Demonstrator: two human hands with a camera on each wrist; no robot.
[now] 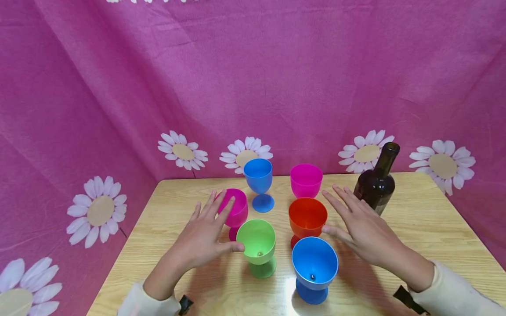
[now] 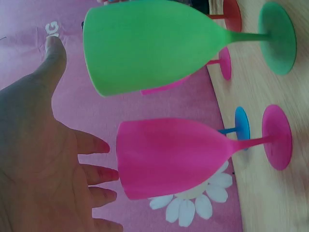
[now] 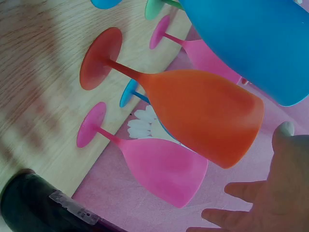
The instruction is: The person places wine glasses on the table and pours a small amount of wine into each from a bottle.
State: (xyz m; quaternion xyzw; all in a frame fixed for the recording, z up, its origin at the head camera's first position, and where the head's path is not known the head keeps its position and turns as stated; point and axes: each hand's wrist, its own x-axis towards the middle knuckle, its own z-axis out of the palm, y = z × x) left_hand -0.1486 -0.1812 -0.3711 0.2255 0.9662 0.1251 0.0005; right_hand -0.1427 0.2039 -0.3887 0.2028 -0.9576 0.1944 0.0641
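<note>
My left hand [image 1: 205,239] hovers with fingers spread beside the green goblet [image 1: 257,241], its fingertips overlapping the left pink goblet [image 1: 237,213] in the head view. In the left wrist view, the palm faces both rims and holds nothing. Likewise spread and holding nothing, my right hand [image 1: 367,232] is to the right of the orange-red goblet [image 1: 307,215], thumb near its rim. Nearest the front stands a blue goblet [image 1: 314,263]. Farther back are another blue goblet [image 1: 258,177] and a pink goblet [image 1: 306,182]. All the goblets stand upright.
A dark glass bottle [image 1: 375,186] stands at the back right, its lower part behind my right hand. The wooden table [image 1: 146,228] meets a pink daisy-print cloth [image 1: 245,87] at its back and sides.
</note>
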